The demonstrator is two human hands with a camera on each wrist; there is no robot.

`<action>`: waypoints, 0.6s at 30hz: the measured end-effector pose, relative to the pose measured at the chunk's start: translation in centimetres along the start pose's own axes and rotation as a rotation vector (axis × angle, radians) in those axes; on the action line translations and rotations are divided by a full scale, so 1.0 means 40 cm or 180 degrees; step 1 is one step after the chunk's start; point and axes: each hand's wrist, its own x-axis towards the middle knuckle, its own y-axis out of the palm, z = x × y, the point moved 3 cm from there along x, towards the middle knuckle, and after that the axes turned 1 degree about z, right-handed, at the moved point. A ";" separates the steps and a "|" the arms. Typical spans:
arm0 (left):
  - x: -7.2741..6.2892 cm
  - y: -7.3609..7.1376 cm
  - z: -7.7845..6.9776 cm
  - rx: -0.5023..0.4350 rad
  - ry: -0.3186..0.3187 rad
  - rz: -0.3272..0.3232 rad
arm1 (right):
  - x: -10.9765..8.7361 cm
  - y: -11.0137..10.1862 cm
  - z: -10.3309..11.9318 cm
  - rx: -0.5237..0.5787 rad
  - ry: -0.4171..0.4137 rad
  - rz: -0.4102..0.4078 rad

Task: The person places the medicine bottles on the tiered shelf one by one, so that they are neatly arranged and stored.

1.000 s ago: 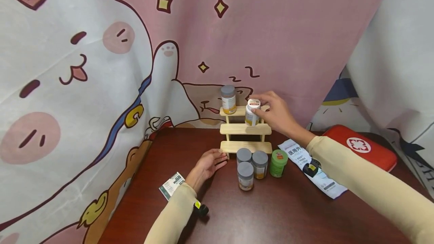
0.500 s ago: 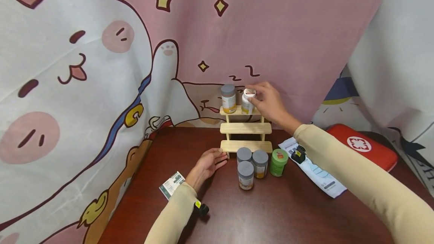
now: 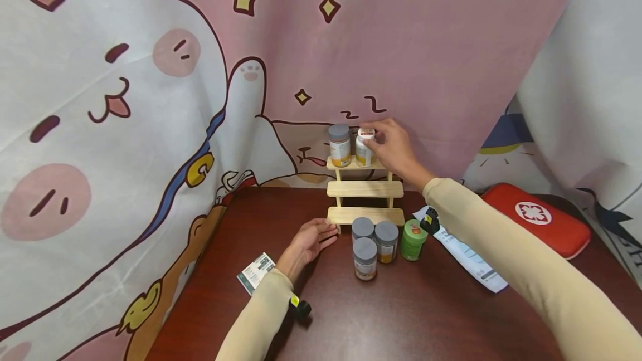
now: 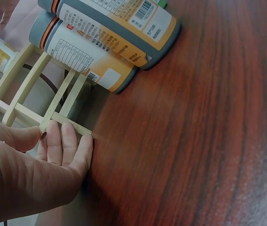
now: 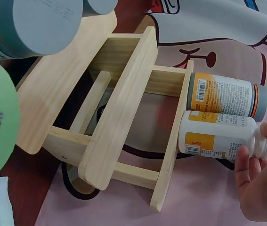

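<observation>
On the top step of a three-tier wooden display rack stands a white pill bottle with a yellow-and-white label. My right hand pinches it around the cap, thumb on the near side. Right beside it on the same step is a grey-lidded bottle with an orange-and-white label. My left hand is at the rack's lower left corner; in the left wrist view its thumb and fingers hold the end of the wooden frame.
Several grey-lidded bottles and a green-lidded jar stand before the rack. A white packet and a red first-aid case lie to the right, a printed card to the left. A patterned curtain hangs behind.
My right hand has carried the white pill bottle up and left from before the middle step to the top step, beside the grey-lidded bottle. The left hand has stayed at the rack's corner.
</observation>
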 end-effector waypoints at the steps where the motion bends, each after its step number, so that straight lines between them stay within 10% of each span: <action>1: 0.001 0.000 0.000 -0.0004 0.0001 0.0000 | 0.003 0.002 -0.002 -0.0007 0.0011 -0.0001; 18: 0.004 -0.002 0.004 0.0002 0.0043 0.0001 | 0.030 0.022 -0.025 0.0542 0.0509 0.0021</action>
